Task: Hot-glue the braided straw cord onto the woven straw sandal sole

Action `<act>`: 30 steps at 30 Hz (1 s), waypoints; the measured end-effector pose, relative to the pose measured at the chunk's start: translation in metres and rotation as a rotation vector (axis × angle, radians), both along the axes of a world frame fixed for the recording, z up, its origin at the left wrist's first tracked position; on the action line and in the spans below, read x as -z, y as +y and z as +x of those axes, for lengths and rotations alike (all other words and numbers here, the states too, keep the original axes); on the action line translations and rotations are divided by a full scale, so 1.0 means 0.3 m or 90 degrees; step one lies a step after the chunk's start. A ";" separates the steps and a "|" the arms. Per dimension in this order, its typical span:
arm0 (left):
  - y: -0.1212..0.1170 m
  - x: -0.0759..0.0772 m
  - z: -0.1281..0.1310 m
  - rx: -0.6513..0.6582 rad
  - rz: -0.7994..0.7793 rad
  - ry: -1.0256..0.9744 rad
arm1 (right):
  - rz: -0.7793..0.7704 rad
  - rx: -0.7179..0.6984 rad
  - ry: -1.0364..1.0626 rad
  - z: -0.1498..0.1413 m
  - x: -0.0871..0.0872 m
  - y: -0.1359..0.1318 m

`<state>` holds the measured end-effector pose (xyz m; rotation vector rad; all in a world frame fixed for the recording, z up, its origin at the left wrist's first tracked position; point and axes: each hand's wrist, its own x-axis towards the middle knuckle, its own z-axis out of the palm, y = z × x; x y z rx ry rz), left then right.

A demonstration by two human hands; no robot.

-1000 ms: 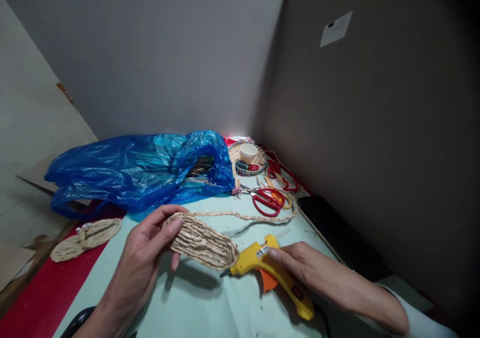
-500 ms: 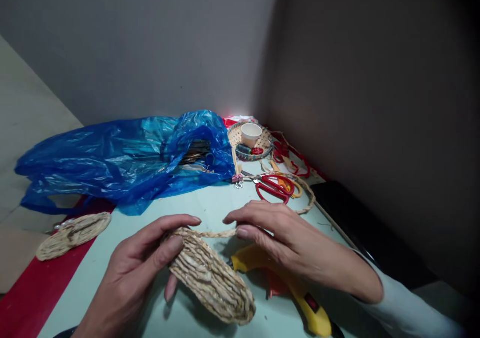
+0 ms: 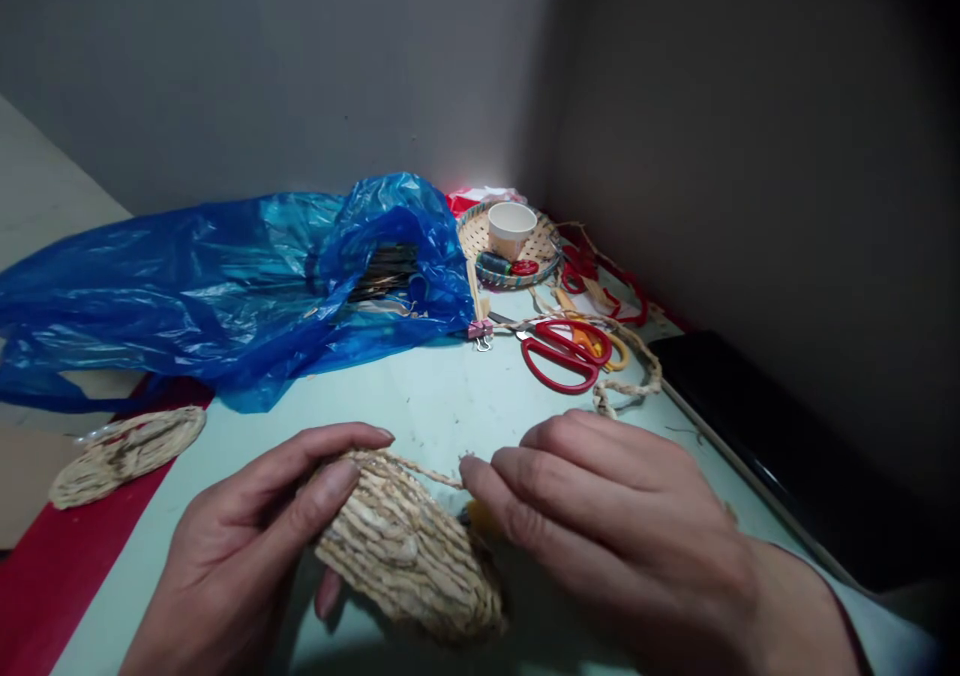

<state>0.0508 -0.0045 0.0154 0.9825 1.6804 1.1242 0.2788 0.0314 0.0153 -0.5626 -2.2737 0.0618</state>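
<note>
An oval coil of braided straw cord (image 3: 409, 546) tilts in my left hand (image 3: 255, 536), pinched between thumb and fingers at its upper left end. From the top of the coil a loose length of the same braid (image 3: 427, 473) runs right. My right hand (image 3: 630, 526) pinches that length between thumb and forefinger, its other fingers curled. Beneath my right hand, a yellow glue gun (image 3: 482, 518) is mostly hidden; only a bit of its front end shows beside the coil.
A blue plastic bag (image 3: 225, 276) lies along the back left. Red-handled scissors (image 3: 566, 356), a woven basket (image 3: 551, 246) with a paper cup (image 3: 511, 228), and a binder clip (image 3: 481, 332) are behind my hands. A black flat device (image 3: 765, 456) lies right, another straw oval (image 3: 127, 456) left.
My right hand has come nearer and turned, its fingers now curled down on the braid and covering most of the glue gun. The view has shifted slightly; my left hand keeps its hold.
</note>
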 end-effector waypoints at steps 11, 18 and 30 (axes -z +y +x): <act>0.007 0.017 -0.009 -0.010 0.003 0.002 | -0.002 -0.023 0.045 -0.018 0.062 0.003; 0.006 0.033 -0.014 -0.036 0.003 -0.029 | -0.010 -0.020 0.029 -0.016 0.049 0.000; 0.011 0.035 0.008 -0.081 0.009 -0.031 | -0.088 -0.035 -0.037 -0.020 0.029 -0.015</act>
